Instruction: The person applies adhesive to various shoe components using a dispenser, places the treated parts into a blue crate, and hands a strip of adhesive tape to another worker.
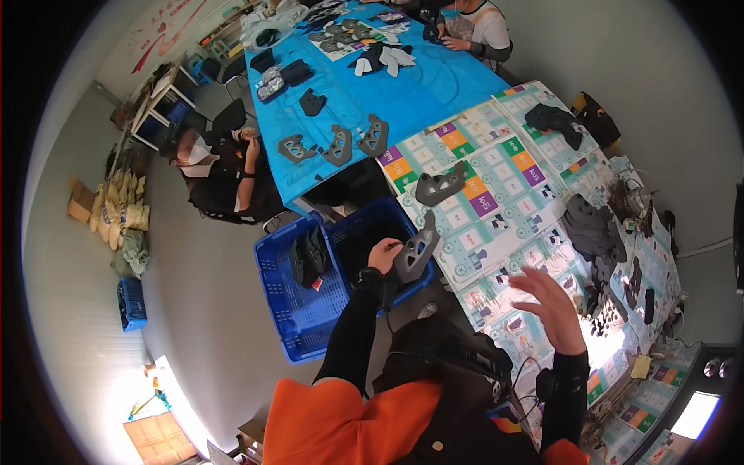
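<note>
My left hand [384, 254] is closed on the edge of a dark grey curved plastic part [417, 249] with cutouts, held above a blue crate next to the table's edge. My right hand [552, 308] is raised over the patterned table, its fingers spread and nothing in them. A similar grey part [440, 184] lies on the patterned table cover [484, 248], just beyond the held one. Nearest the right hand, further to the right, is a heap of dark parts [593, 229].
Two blue crates, one on the left [283, 329] with dark pieces inside, stand beside the table. More grey parts [339, 146] lie on the blue-covered table [341, 93]. One person [232, 167] sits at the left and another [477, 31] works at the far end.
</note>
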Demonstrator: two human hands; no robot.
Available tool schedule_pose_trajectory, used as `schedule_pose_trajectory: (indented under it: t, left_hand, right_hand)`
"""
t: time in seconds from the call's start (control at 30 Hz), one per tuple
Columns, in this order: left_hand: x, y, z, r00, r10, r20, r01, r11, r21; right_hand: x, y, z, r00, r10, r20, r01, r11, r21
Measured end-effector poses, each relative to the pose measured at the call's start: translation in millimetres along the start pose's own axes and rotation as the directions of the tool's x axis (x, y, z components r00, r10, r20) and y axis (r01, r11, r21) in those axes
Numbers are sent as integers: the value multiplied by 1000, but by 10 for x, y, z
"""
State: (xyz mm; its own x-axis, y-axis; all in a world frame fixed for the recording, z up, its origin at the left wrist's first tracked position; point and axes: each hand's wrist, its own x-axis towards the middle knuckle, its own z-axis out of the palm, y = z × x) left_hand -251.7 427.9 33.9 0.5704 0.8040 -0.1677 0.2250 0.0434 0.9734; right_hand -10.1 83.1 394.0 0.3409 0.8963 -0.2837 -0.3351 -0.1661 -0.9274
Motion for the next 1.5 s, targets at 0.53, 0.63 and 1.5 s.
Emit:
schedule_pose_trajectory:
  t: [0.53,0.63,1.5]
  left_hand:
    - [1951,410,1534,997,28,70,-63,822,566]
    - [1949,405,1466,999,32,26,-42,791,611]
    - [-4693,-723,-575,565,-809,-165,786,466,406]
  right_hand:
    - [-2233,1611,-545,440,364,-821,-403,897,181]
    - [-2420,1778,-520,384,413,-826,-441,868,229]
    - [-1656,2596,-2085,981,78,-177,-188,605,-774]
